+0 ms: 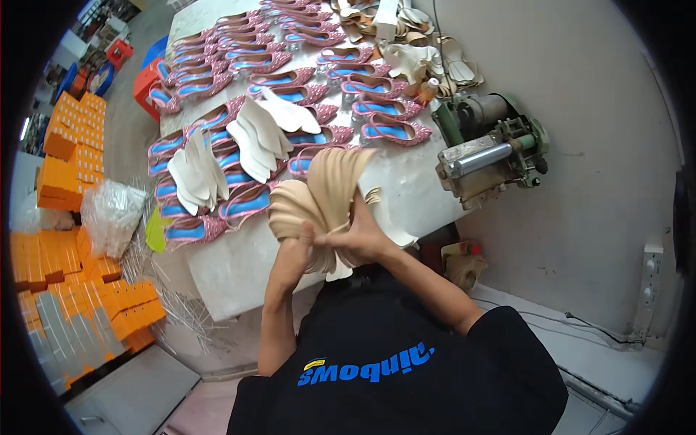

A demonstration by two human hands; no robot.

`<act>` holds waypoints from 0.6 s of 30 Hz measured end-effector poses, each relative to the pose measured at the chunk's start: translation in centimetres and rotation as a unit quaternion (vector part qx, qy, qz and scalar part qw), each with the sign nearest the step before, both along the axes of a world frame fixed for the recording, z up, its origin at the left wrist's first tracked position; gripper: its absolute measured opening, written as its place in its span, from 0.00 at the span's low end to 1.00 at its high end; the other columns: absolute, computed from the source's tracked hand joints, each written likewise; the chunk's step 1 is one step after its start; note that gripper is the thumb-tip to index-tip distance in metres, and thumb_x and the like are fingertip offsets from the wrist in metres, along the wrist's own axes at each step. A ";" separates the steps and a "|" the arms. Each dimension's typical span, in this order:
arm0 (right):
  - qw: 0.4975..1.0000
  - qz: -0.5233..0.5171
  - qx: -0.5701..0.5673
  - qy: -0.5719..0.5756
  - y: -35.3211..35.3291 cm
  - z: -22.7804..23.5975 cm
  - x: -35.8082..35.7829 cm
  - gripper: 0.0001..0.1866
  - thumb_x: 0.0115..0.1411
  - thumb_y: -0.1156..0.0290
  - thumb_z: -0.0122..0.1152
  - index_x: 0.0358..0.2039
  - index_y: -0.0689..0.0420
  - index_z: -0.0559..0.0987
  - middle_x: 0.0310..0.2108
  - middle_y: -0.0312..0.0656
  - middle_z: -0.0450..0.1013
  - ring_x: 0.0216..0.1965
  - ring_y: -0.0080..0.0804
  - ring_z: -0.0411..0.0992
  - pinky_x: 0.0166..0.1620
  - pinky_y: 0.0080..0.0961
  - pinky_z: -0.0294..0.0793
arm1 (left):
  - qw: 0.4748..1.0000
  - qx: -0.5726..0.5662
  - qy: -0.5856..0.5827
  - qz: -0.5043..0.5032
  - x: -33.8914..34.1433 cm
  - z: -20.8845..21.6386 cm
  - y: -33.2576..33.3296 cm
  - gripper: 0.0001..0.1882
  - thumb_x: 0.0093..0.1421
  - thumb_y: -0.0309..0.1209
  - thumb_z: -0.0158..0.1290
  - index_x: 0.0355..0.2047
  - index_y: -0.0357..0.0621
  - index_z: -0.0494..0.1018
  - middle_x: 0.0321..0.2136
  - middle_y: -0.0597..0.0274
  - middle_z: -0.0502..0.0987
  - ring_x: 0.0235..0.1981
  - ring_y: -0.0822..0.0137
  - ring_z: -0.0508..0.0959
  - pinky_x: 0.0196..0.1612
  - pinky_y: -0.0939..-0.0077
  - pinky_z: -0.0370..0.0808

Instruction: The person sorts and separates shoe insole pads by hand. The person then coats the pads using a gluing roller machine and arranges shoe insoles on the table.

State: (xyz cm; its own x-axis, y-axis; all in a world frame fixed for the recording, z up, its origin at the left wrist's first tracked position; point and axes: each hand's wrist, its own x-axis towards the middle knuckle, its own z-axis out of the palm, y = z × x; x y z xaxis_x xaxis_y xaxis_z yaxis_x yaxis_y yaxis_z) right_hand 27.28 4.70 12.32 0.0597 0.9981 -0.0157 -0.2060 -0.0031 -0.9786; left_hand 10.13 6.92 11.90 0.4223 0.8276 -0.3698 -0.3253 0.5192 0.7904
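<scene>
- Over the table (239,279): left hand (296,248) and right hand (365,235), both grasping tan insoles (337,181), two fanned stacks, right stack's long axis pointing away from the body.
- Beyond, leftward: white insoles (252,148) on pink shoes (210,229), left hand nearer.

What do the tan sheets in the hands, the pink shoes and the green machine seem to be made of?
Tan sheets: perhaps matte leather or imitation, bending together. Pink shoes: maybe glittery fabric, with pale speckles. Green machine: probably painted metal; its silvery cylinder shines.
</scene>
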 end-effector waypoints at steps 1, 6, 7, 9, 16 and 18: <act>0.998 -0.019 -0.013 0.060 1.1 -0.1 1.5 0.47 0.46 0.70 0.76 0.63 0.64 0.58 0.56 0.46 0.65 0.57 0.36 0.66 0.60 0.33 0.66 | 0.967 0.157 0.196 -0.045 0.8 2.4 0.3 0.35 0.65 0.43 0.54 0.63 0.32 0.57 0.52 0.49 0.74 0.51 0.60 0.76 0.53 0.70 0.72; 0.984 -0.137 -0.008 0.114 9.6 2.6 10.6 0.22 0.48 0.79 0.71 0.45 0.65 0.75 0.39 0.40 0.77 0.38 0.29 0.77 0.42 0.25 0.79 | 0.846 0.441 0.288 0.088 2.4 10.0 -0.9 0.21 0.65 0.30 0.52 0.55 0.29 0.66 0.46 0.42 0.78 0.49 0.58 0.79 0.54 0.71 0.71; 0.984 -0.158 -0.017 0.084 11.9 3.5 13.5 0.18 0.49 0.79 0.71 0.41 0.65 0.78 0.34 0.39 0.78 0.33 0.29 0.78 0.39 0.24 0.80 | 0.878 0.397 0.223 0.151 2.5 9.6 -1.2 0.17 0.64 0.27 0.51 0.51 0.28 0.69 0.44 0.43 0.78 0.48 0.60 0.79 0.54 0.71 0.71; 0.968 -0.242 -0.046 0.050 16.7 6.7 17.9 0.13 0.49 0.77 0.71 0.35 0.64 0.80 0.28 0.38 0.78 0.26 0.28 0.77 0.32 0.21 0.79 | 0.894 0.282 0.327 0.119 2.7 5.4 0.4 0.14 0.66 0.29 0.50 0.47 0.30 0.73 0.43 0.48 0.79 0.43 0.63 0.79 0.50 0.71 0.72; 0.868 -0.186 0.138 -0.440 30.1 1.0 35.5 0.40 0.44 0.70 0.76 0.57 0.62 0.66 0.43 0.47 0.75 0.38 0.33 0.77 0.35 0.29 0.80 | 0.802 0.157 0.574 0.051 -2.5 -15.8 -8.8 0.28 0.60 0.39 0.58 0.53 0.29 0.68 0.44 0.39 0.74 0.44 0.48 0.76 0.48 0.60 0.72; 0.850 -0.146 0.153 -0.483 33.3 -1.3 39.9 0.55 0.39 0.62 0.79 0.64 0.61 0.57 0.50 0.53 0.71 0.48 0.42 0.72 0.47 0.34 0.74 | 0.784 0.127 0.603 0.073 -2.6 -16.6 -9.6 0.30 0.59 0.40 0.59 0.53 0.29 0.67 0.45 0.38 0.73 0.45 0.47 0.75 0.48 0.60 0.72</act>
